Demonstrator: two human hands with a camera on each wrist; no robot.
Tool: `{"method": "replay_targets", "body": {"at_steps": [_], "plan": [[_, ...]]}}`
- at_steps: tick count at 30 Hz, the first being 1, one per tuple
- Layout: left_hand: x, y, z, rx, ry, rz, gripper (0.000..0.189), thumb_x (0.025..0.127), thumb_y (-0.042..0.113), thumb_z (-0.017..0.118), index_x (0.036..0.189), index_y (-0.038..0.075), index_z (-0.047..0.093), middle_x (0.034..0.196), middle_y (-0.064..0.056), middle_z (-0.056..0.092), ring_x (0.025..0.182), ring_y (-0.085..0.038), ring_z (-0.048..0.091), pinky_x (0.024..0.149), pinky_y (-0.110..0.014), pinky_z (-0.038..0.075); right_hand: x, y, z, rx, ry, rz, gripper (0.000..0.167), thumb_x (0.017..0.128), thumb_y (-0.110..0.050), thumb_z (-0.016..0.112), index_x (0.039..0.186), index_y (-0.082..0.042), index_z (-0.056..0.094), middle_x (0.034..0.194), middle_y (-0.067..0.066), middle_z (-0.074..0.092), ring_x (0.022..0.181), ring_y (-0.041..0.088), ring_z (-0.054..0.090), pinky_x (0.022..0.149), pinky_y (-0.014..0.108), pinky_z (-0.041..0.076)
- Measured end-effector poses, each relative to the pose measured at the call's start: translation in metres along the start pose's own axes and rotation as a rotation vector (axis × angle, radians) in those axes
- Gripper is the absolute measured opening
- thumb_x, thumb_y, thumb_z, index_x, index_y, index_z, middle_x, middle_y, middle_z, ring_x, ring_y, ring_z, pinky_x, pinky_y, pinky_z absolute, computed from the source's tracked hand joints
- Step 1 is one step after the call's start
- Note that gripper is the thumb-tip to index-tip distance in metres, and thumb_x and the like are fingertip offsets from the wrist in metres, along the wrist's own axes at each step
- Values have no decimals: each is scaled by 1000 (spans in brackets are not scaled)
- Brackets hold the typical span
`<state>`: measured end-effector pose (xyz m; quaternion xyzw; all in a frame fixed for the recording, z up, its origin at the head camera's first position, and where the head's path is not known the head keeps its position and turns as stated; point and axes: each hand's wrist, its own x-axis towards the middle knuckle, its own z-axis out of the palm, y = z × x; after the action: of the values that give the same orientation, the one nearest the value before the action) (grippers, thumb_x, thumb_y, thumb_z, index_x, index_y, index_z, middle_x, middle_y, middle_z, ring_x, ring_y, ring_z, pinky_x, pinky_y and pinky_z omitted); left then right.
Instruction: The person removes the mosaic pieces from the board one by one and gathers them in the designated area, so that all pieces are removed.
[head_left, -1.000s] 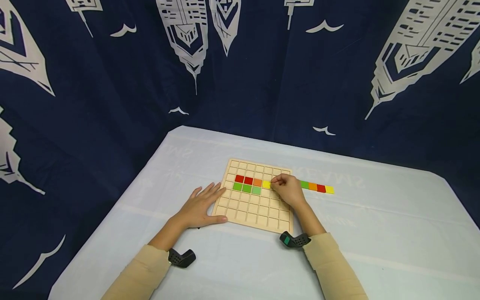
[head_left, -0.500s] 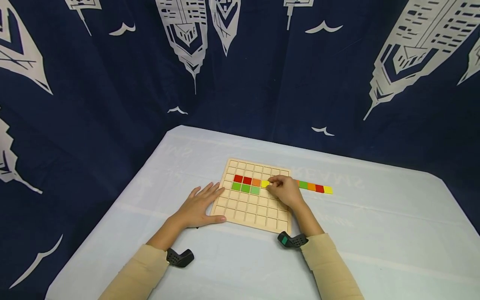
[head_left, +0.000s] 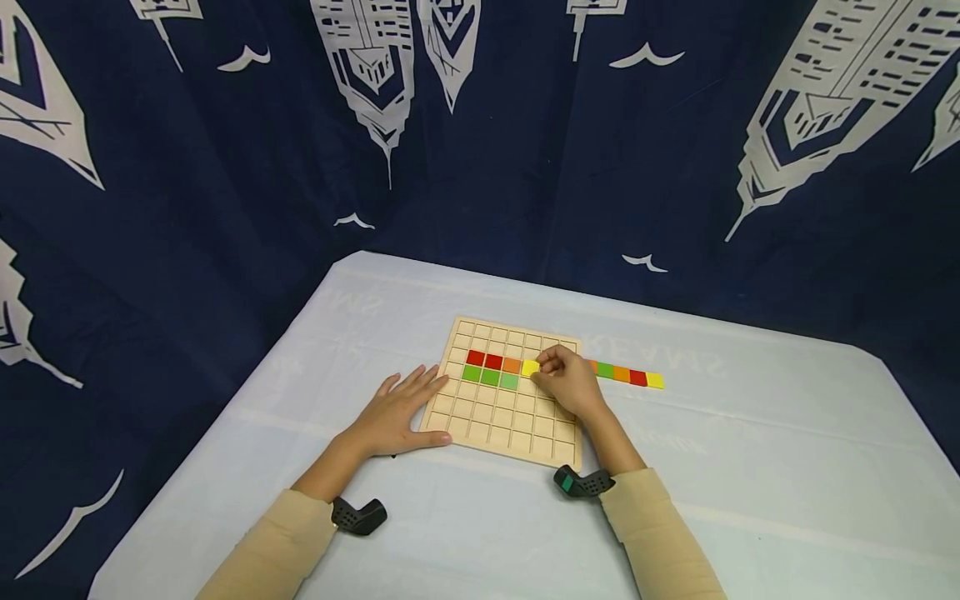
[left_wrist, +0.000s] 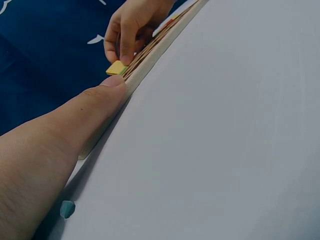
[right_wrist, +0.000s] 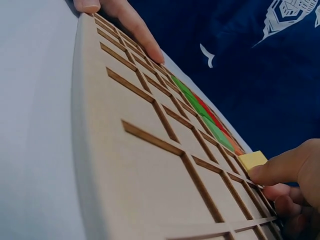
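Note:
A yellow square tile (head_left: pixel 529 367) is pinched between the thumb and fingers of my right hand (head_left: pixel 568 383). In the right wrist view the yellow tile (right_wrist: pixel 253 159) is tilted at the grid, just beyond the orange tile. The wooden grid board (head_left: pixel 495 429) carries two red tiles (head_left: pixel 483 360) and an orange tile (head_left: pixel 512 366) in one row. Nearer me lie two green tiles (head_left: pixel 481 375) and a light green tile (head_left: pixel 509 381). My left hand (head_left: pixel 393 417) rests with fingers spread at the board's left side, its thumb on the near edge.
A line of coloured tiles (head_left: pixel 622 374) extends right from behind my right hand: green, orange, red and yellow show. The white table (head_left: pixel 750 467) has a dark blue printed curtain (head_left: pixel 517 192) behind it. Black wrist cameras (head_left: pixel 360 517) sit on both wrists.
The fingers of my right hand have shifted slightly on the yellow tile, and more of it now shows. My left hand stays on the board, whose tiles are otherwise unchanged.

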<state>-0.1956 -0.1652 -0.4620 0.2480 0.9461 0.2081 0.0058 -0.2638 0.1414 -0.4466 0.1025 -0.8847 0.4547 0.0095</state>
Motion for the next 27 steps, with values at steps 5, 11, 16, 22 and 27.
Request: {"method": "replay_targets", "body": {"at_steps": [5,11,16,22,27], "plan": [[0,0,0,-5,-2,-3,94,83,68,60,155,15,30,160,-7,22,148,-28,13,115,-57,9,-1,0,1,21,26,-5,18,84,-5,74,100,-3,64,91,9,64,72,20,54,66,31,44],[0,1,0,-3,-7,2,94,83,68,60,155,14,30,160,-7,22,148,-28,13,115,-57,9,0,1,2,46,69,7,14,84,-3,72,97,-3,67,89,8,66,72,19,53,66,30,44],[0,2,-2,-5,-13,-3,94,83,67,60,154,15,30,160,-6,21,148,-28,12,115,-57,8,0,1,3,83,89,29,9,85,-3,71,94,-3,69,84,8,67,67,18,51,60,26,42],[0,2,-1,2,-12,-10,94,83,67,60,155,15,29,161,-5,20,148,-27,12,115,-56,8,1,1,2,108,83,43,7,87,-5,69,94,-3,70,84,8,67,67,18,51,57,24,42],[0,2,0,-4,-17,-15,95,83,68,60,155,16,29,161,-5,19,148,-26,11,115,-55,7,1,1,0,149,78,67,8,88,-4,69,96,-1,70,85,8,68,68,16,51,57,22,42]]}}
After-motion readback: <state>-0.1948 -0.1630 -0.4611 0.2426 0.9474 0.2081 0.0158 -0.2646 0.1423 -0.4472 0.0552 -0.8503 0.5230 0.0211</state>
